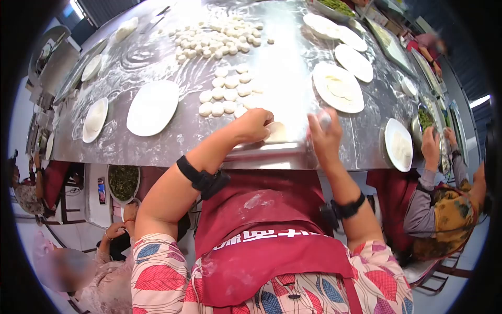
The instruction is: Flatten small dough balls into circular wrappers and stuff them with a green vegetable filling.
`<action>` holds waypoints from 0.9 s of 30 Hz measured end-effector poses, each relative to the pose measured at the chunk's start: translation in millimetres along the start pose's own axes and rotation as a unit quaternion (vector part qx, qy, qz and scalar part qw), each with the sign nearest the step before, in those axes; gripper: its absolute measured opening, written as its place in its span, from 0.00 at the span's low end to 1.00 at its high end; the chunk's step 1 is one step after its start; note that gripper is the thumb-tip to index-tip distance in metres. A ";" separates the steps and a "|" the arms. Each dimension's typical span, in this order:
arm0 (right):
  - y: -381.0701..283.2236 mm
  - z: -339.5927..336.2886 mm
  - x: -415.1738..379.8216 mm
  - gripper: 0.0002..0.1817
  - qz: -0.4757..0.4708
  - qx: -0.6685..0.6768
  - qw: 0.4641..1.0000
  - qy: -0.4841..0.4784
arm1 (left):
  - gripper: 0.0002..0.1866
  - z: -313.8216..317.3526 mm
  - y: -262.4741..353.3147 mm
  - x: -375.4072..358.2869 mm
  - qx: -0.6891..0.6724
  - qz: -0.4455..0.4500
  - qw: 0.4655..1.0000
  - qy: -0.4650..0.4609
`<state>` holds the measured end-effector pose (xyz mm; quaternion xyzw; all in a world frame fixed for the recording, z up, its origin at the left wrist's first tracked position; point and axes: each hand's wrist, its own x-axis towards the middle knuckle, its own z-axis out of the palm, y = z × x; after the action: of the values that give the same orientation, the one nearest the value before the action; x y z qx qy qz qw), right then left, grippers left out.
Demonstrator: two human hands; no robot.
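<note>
My left hand [255, 125] is closed, its fingertips pinching the edge of a flat round dough wrapper [276, 133] at the table's near edge. To its right, my right hand [326, 137] is raised a little and slightly smeared by motion. Its fingers wrap round a pale, round-ended thing that looks like a rolling pin [325, 121]; most of it is hidden by the hand. Just beyond my left hand, small flattened dough pieces [230, 94] lie in loose rows. A larger spread of dough pieces [225, 39] covers the floured metal further back.
On the floured steel table [209, 152], a white plate [152, 107] stands left and a plate with wrappers [320, 94] right, with more plates behind. Co-workers sit close on both sides; one hand [430, 146] is near a bowl of green filling [424, 119].
</note>
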<state>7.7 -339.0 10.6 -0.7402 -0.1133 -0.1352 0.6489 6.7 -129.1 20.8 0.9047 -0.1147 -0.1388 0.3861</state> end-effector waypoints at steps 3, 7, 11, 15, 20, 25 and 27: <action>25.6 29.0 51.6 0.12 -0.078 -0.080 0.994 0.010 | 0.11 4.9 1.7 14.4 0.049 0.009 0.997 0.052; 11.7 21.2 43.8 0.12 -0.056 -0.065 0.996 -0.001 | 0.12 2.1 5.3 19.5 0.038 0.003 0.999 0.019; 2.5 -13.2 -15.6 0.10 0.007 0.036 0.999 -0.022 | 0.13 -0.8 -8.1 10.8 -0.033 -0.022 0.999 -0.012; 1.3 7.3 18.8 0.11 0.002 -0.018 1.000 -0.012 | 0.13 -5.6 -1.5 4.8 -0.008 0.005 1.000 -0.023; 20.5 33.9 61.5 0.11 -0.056 -0.099 0.993 -0.011 | 0.13 0.3 2.6 21.5 0.049 0.002 0.998 0.028; -3.2 -9.7 -9.1 0.10 0.000 -0.001 1.000 -0.017 | 0.08 0.6 -8.6 11.5 -0.021 -0.016 0.999 0.022; -2.9 -8.1 -2.2 0.11 -0.010 -0.009 1.000 -0.023 | 0.07 1.8 -16.1 6.4 -0.056 -0.009 0.998 0.021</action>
<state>4.2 -346.7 13.5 -0.7476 -0.1342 -0.1252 0.6383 13.8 -121.4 6.9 0.8854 -0.0901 -0.1298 0.4371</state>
